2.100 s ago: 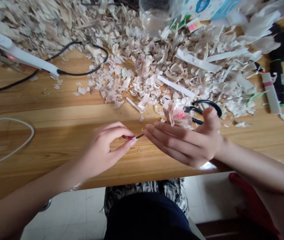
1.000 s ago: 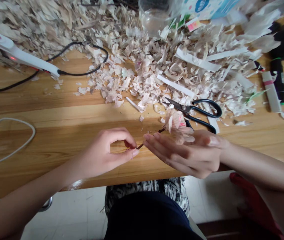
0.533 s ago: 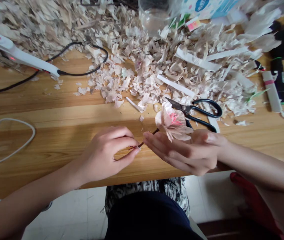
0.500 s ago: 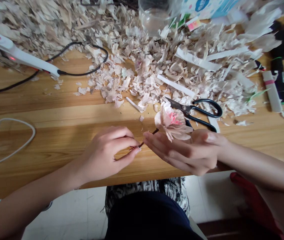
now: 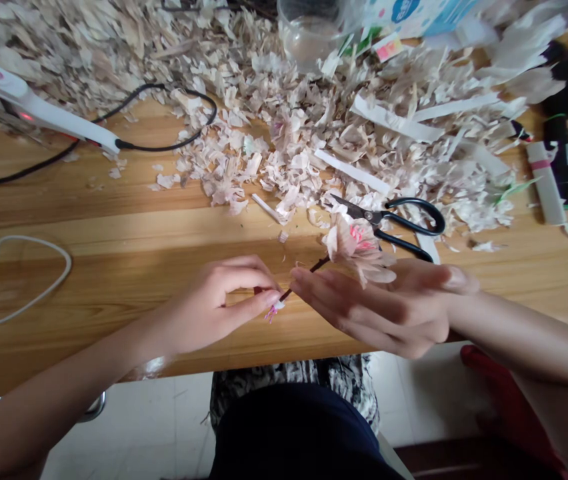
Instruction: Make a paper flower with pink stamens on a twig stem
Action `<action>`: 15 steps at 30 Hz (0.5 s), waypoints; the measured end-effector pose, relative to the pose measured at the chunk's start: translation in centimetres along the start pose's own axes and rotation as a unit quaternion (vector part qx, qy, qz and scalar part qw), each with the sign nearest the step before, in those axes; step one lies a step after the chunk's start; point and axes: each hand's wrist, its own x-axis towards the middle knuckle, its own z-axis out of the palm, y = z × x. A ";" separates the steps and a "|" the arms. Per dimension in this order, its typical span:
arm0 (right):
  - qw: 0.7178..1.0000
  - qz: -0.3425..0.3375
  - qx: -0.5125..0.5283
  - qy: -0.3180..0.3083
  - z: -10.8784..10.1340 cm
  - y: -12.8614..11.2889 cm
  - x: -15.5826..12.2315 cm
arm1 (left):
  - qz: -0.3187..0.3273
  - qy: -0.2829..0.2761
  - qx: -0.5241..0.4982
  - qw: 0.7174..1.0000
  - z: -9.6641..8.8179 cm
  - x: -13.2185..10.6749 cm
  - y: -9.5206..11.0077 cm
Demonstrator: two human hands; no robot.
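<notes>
Two bare hands are working just over the near edge of the counter, with one pale papery flower sitting between them. The left hand is doing the holding: its grip is pinching the low end of the flower's dark stem between thumb and finger, and a little tuft of pink strands is poking out right by the thumb tip. The right hand isn't clamping anything; its fingers are stretching out side by side with the thumb standing off, and the stem is slanting up past its fingertips. Can't tell if they're actually touching it. The bloom is tilting toward the counter's right side and showing a bright pink middle. Black-handled scissors are lying just behind it, blades pointing left. Heaps of dry scraps are covering the far side, with a clear tub sitting among them. Over toward the left edge, a white gadget is glowing red, its black cord looping across the wood, and a white cable is curling nearer the front.
</notes>
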 end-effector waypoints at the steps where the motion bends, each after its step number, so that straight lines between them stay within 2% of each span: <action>1: 0.999 -0.027 -0.022 0.035 0.1 0.0 -0.1 | -0.007 -0.008 -0.008 1.000 -0.1 0.0 0.1; 2: 0.993 -0.068 -0.051 0.079 0.2 0.2 -0.1 | -0.011 -0.015 -0.009 1.000 -0.1 0.0 0.1; 3: 0.989 -0.090 -0.072 0.097 0.2 0.4 -0.1 | -0.011 -0.019 -0.007 1.000 -0.2 0.0 0.1; 8: 0.988 -0.105 -0.103 0.055 -0.7 1.1 0.5 | -0.003 -0.032 -0.015 0.999 -0.1 -0.2 0.1; 13: 0.991 -0.099 -0.094 0.014 -1.6 0.9 0.5 | -0.013 -0.067 -0.060 0.996 -0.4 -0.1 0.1; 15: 0.990 -0.105 -0.091 0.018 -1.5 0.8 0.4 | -0.014 -0.080 -0.082 0.993 -0.5 0.0 0.1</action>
